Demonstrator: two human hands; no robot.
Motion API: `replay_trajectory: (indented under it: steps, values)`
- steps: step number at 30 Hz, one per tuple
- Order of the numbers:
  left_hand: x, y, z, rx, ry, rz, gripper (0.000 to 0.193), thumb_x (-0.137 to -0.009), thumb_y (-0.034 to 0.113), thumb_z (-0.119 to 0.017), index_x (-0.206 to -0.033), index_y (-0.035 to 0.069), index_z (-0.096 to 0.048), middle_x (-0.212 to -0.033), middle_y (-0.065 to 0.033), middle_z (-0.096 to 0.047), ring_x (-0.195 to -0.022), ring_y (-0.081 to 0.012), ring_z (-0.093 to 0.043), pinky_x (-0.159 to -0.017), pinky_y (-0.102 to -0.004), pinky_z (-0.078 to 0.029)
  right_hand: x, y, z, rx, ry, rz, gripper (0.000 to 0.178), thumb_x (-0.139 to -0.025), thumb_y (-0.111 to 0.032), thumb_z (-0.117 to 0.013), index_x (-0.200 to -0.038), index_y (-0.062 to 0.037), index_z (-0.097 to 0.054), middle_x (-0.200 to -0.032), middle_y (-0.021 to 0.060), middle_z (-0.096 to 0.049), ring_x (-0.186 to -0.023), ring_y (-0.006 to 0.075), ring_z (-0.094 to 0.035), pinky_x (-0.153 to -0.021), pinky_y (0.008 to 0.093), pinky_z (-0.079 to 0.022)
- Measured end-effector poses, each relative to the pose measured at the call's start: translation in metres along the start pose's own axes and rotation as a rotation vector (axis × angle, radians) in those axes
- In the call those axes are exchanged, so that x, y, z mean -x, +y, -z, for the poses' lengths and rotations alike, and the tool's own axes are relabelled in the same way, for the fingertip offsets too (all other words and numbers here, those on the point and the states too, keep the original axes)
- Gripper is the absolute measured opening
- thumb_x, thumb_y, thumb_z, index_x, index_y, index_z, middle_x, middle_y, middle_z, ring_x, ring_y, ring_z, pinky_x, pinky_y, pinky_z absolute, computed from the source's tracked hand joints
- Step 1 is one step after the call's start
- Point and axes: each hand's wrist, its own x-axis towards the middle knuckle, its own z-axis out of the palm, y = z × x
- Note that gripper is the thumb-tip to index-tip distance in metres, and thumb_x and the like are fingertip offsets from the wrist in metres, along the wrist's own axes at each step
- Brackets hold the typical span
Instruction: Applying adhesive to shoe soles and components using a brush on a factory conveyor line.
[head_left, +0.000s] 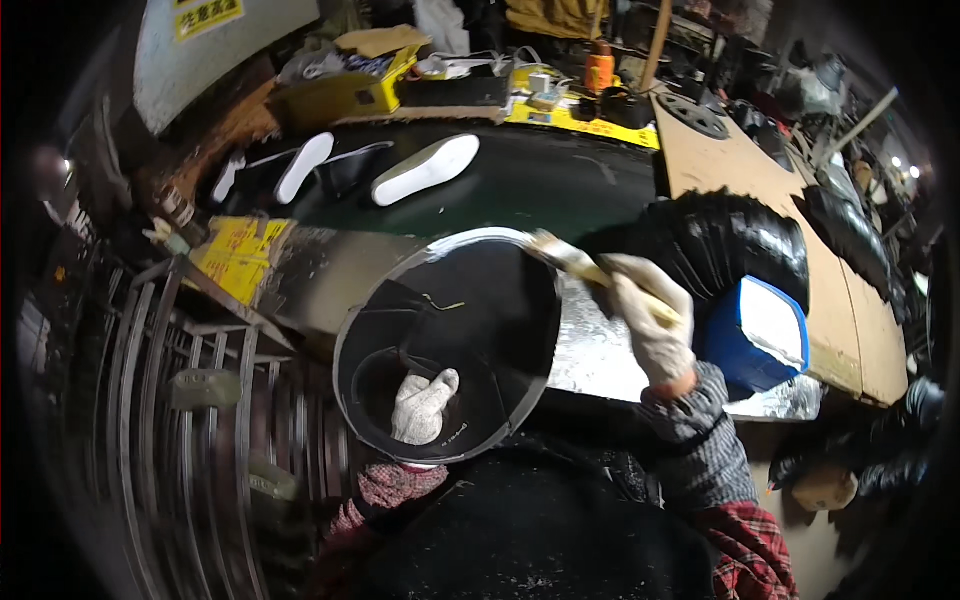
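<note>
My left hand, in a white knit glove, reaches inside a black shoe upper and holds it up, with its grey-edged bottom rim turned toward me. My right hand, also gloved, grips a brush with a pale handle. The bristle end of the brush touches the top right of the shoe's rim. Both forearms wear plaid sleeves.
A dark green conveyor belt runs behind, carrying shoes with white soles. A blue tub lined with black plastic stands at right beside a brown board. Metal racks lie at left. Yellow boxes and clutter sit at the back.
</note>
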Motion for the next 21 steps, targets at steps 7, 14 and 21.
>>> replay_trajectory:
  steps: [7, 14, 21]
  values:
    - [-0.018, -0.011, -0.002, 0.009, -0.004, -0.075, 0.025, -0.095, -0.001, -0.049, -0.119, -0.005, -0.056, -0.113, -0.0059, -0.063, -0.097, -0.0107, -0.058, -0.082, -0.0243, -0.048, 0.019, 0.007, 0.004, 0.196, 0.204, 0.198, 0.025, -0.09, -0.017, -0.063, -0.101, 0.0053, -0.065, -0.082, 0.0094, -0.068, -0.073, 0.0164, -0.065, -0.062, 0.0276, -0.051]
    - [-0.026, -0.012, -0.017, -0.62, -0.235, -0.532, 0.011, -0.093, 0.008, -0.056, -0.098, -0.001, -0.06, -0.09, -0.0045, -0.063, -0.077, -0.0118, -0.059, -0.067, -0.0257, -0.047, 0.028, -0.056, -0.103, 0.41, -0.495, 0.696, 0.022, -0.084, -0.022, -0.067, -0.096, -0.0034, -0.065, -0.07, 0.0098, -0.06, -0.062, 0.0263, -0.062, -0.056, 0.0361, -0.05]
    - [-0.053, 0.065, -0.021, -0.178, -0.123, 0.184, 0.02, -0.091, 0.017, -0.063, -0.078, 0.003, -0.065, -0.067, -0.0031, -0.063, -0.057, -0.0129, -0.06, -0.052, -0.0271, -0.047, 0.057, -0.028, -0.001, 0.065, -0.74, -0.013, 0.027, -0.092, -0.024, -0.061, -0.105, -0.0016, -0.067, -0.086, 0.0086, -0.069, -0.074, 0.0157, -0.067, -0.068, 0.0244, -0.053]
